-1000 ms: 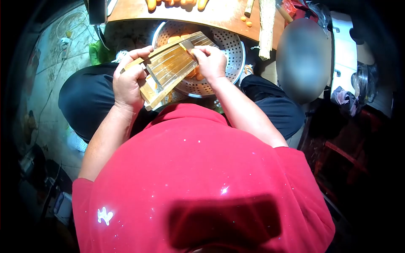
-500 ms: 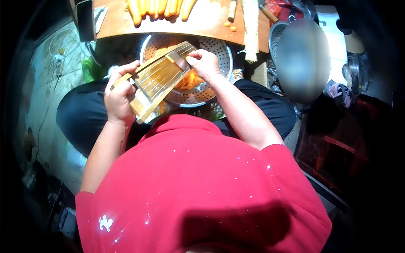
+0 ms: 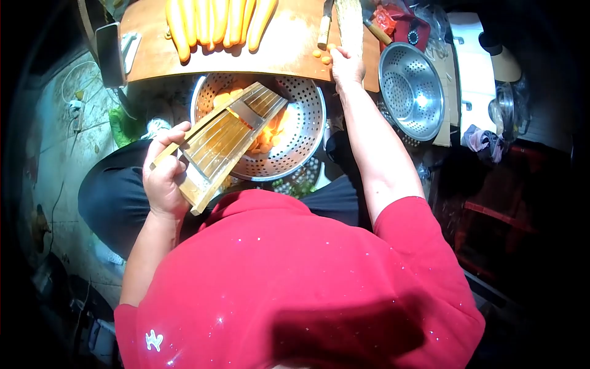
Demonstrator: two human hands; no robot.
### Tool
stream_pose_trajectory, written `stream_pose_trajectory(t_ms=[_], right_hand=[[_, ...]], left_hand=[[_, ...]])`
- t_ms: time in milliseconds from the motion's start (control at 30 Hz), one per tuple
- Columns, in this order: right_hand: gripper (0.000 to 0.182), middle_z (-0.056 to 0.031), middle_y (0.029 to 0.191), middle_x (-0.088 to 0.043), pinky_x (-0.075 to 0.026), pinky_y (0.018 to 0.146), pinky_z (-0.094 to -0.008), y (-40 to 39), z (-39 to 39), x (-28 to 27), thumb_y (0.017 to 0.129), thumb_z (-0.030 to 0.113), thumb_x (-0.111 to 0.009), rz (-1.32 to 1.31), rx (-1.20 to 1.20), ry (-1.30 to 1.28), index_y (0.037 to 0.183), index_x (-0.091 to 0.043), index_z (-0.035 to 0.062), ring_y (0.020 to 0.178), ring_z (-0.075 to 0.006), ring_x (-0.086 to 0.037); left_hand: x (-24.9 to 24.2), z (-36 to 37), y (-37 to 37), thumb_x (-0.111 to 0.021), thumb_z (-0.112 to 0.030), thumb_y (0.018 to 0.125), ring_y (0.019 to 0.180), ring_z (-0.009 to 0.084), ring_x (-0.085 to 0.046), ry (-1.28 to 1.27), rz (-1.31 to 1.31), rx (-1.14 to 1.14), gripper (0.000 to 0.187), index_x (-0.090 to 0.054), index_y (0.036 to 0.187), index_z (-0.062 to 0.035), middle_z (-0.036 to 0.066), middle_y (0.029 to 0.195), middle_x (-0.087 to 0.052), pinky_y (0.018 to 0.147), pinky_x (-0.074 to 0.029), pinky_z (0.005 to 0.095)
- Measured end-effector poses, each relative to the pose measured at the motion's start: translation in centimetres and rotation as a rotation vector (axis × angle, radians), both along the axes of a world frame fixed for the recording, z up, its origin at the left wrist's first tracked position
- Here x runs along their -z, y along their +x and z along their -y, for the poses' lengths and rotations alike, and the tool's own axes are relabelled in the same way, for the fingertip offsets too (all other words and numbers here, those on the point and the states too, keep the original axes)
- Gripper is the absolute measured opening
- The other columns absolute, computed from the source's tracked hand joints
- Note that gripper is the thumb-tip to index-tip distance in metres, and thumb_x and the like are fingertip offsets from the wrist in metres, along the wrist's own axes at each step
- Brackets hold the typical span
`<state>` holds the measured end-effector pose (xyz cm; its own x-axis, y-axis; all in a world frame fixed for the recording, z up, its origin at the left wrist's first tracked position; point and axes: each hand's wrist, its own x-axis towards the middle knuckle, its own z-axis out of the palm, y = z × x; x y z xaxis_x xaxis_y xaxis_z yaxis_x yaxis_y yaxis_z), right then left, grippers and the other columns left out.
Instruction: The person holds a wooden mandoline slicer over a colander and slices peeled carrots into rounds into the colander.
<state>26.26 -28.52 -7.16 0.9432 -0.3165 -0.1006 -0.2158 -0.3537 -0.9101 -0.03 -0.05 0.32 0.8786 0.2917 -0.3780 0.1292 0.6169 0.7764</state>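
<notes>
My left hand [image 3: 165, 175] grips the near end of a wooden slicer [image 3: 218, 138], held tilted over a perforated metal colander [image 3: 304, 129]. Orange slices [image 3: 269, 136] lie inside the colander, partly hidden by the slicer. My right hand [image 3: 348, 69] is at the table's front edge, its fingers closed near a pale, long bundle [image 3: 350, 24] and small orange pieces [image 3: 317, 54]. Whatever those fingers hold, if anything, is too small to make out.
Several peeled carrots [image 3: 212, 21] lie on the wooden table [image 3: 144, 46]. Beside them are a phone [image 3: 110, 55] at the left and a knife handle [image 3: 324, 32]. A second colander [image 3: 412, 92] stands at the right.
My right hand has left the slicer and reached forward and right to the table's edge. The slicer's far end is now lower in view, and the second colander shows more fully.
</notes>
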Motion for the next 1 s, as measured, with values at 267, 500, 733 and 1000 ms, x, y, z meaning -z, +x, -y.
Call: stream_pose_trajectory(t_ms=[267, 500, 733, 1000], right_hand=[[0.014, -0.0016, 0.072, -0.062, -0.045, 0.055, -0.0204, -4.6, 1.5, -1.9, 0.082, 0.010, -0.065, -0.190, -0.178, 0.176, 0.093, -0.066, 0.0010, 0.060, -0.0076, -0.056], [0.017, -0.0017, 0.076, -0.065, -0.048, 0.057, -0.0197, -8.6, 4.2, -7.0, 0.082, 0.015, -0.067, -0.231, -0.315, 0.304, 0.094, -0.066, 0.0021, 0.064, -0.0074, -0.061], [0.018, -0.0033, 0.080, -0.066, -0.049, 0.061, -0.0205, -11.3, 5.2, -7.8, 0.084, 0.015, -0.067, -0.161, -0.333, 0.346, 0.096, -0.067, 0.0027, 0.068, -0.0084, -0.062], [0.018, -0.0036, 0.080, -0.065, -0.050, 0.065, -0.0224, -12.3, 4.2, -7.4, 0.083, 0.015, -0.067, -0.157, -0.374, 0.339, 0.095, -0.067, 0.0014, 0.068, -0.0101, -0.060]], left_hand=[[0.3, -0.2, -0.3, -0.040, 0.003, 0.069, 0.100, 0.0200, -0.052, 0.051, 0.014, 0.011, 0.045, -0.056, 0.111, 0.0048, 0.014, 0.119, -0.055, 0.091, -0.042, 0.0271], [-0.4, -2.8, -2.1, -0.043, -0.004, 0.064, 0.115, 0.0297, -0.050, 0.026, 0.121, 0.040, 0.056, -0.051, 0.119, 0.0066, 0.020, 0.123, -0.053, 0.103, -0.038, 0.0386], [-5.5, -4.5, -3.7, -0.042, -0.004, 0.067, 0.113, 0.0336, -0.052, 0.036, 0.188, 0.032, 0.047, -0.053, 0.112, 0.0045, 0.023, 0.121, -0.054, 0.101, -0.042, 0.0424], [-7.1, -4.3, -1.7, -0.045, -0.002, 0.069, 0.112, 0.0360, -0.054, -0.071, 0.393, 0.124, 0.043, -0.058, 0.110, 0.0044, 0.024, 0.122, -0.054, 0.096, -0.048, 0.0440]])
